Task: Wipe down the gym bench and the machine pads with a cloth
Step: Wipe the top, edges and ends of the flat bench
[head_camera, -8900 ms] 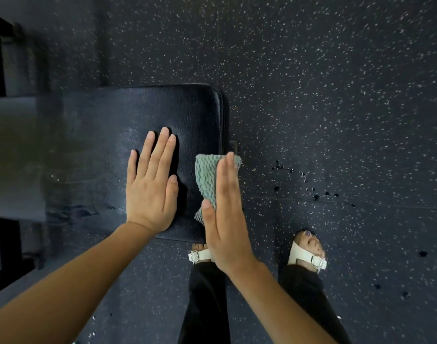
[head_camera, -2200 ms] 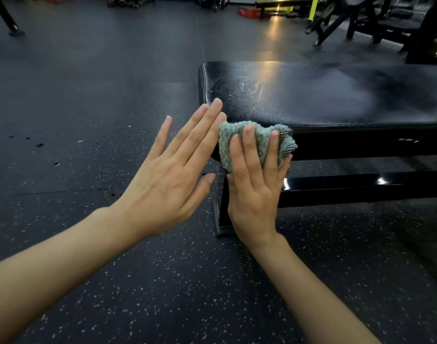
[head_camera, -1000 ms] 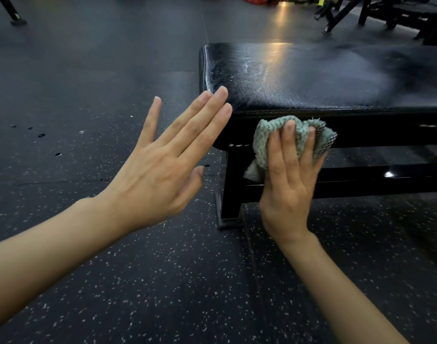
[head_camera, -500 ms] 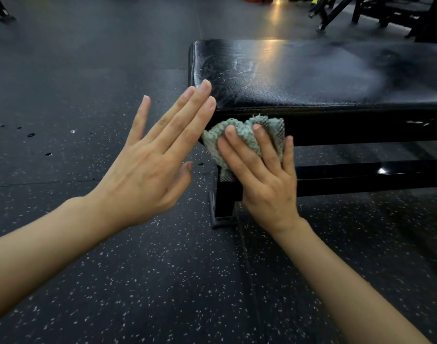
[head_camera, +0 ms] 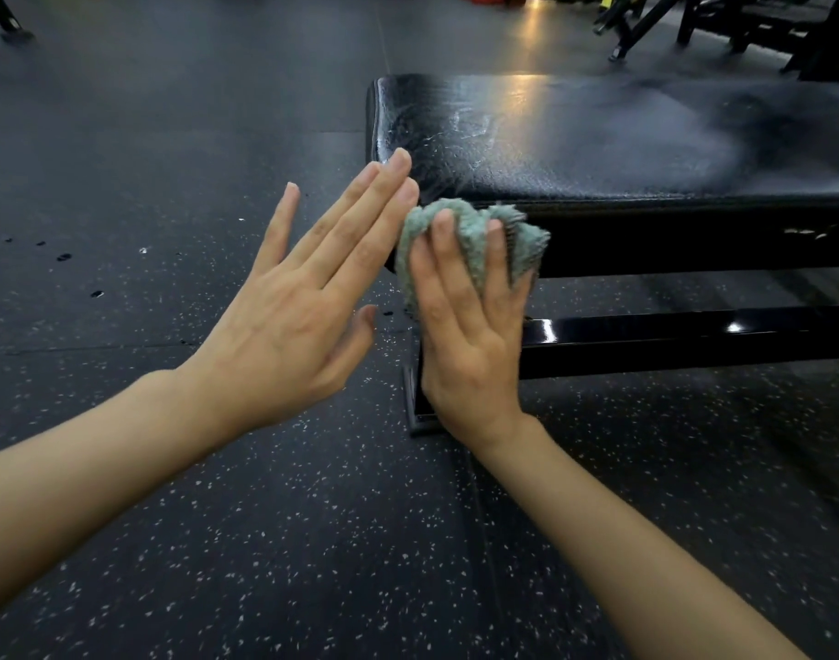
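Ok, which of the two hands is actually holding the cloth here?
The right hand: its fingers press the green cloth against the bench pad's near side edge. The left hand is open and flat, holding nothing.

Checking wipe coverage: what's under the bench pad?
Under the bench pad a glossy black frame rail runs right, above speckled floor. The right hand, pressing the cloth on the pad's side, covers most of the leg; only the foot shows.
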Motion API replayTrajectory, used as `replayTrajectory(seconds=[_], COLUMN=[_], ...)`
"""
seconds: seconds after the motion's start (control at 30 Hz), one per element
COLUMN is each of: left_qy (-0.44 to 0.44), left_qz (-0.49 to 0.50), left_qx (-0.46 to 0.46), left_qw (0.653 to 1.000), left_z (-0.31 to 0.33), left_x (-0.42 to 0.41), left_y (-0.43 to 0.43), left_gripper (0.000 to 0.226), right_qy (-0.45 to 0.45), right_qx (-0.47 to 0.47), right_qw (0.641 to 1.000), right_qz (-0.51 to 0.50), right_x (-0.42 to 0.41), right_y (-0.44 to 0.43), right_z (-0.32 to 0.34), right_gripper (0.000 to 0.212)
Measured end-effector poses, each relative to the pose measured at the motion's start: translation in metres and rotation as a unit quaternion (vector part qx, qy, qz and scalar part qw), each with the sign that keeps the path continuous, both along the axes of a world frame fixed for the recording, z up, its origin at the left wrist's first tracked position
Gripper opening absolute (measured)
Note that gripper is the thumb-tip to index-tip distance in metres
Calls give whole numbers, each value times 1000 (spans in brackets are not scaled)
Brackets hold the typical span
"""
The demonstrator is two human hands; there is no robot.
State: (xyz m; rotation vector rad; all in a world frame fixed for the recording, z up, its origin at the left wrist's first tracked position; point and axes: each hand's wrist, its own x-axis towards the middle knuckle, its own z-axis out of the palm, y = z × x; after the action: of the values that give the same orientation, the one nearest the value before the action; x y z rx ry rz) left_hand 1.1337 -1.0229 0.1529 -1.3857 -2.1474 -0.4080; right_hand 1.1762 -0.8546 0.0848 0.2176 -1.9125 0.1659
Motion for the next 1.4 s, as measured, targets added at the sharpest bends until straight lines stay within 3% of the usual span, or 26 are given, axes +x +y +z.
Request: replayTrajectory(seconds=[0.1,0.23,0.33,0.63,0.87,1.0,1.17,1.3,1.4], left_qy=[-28,-19,-7,3,-13,-27,-26,-24,-24], left_qz=[2,-9,-14,-22,-27,-19,-24,-22,-19], left_qx=[4,2,-1,-8,8,15,16,12,12], left_qw=[1000,1000,1000,1000,1000,999,999,999,999], left_z=[1,3,6,9,10,10,11,11,11], left_x=[-4,-7,-4,-5,-6,-6,-3,-3,-2], left_y=[-5,-5,-1,-1,-1,0,4,5,5], left_gripper=[90,86,86,84,88,87,84,83,83], right_qy=[11,9,-7,-22,16,13,-12,-14,-15], right_qx=[62,158,201,175,254,285,224,133,34], right_qw=[997,985,977,982,963,952,968,984,997], right_qz=[-39,-64,-76,-64,-83,-109,-110,-116,-65], right_x=[-5,4,18,20,1,5,27,40,34], right_y=[-2,28,58,61,36,44,72,93,69], right_z=[-2,1,1,2,14,19,20,15,10], right_gripper=[78,60,67,74,53,57,67,72,72])
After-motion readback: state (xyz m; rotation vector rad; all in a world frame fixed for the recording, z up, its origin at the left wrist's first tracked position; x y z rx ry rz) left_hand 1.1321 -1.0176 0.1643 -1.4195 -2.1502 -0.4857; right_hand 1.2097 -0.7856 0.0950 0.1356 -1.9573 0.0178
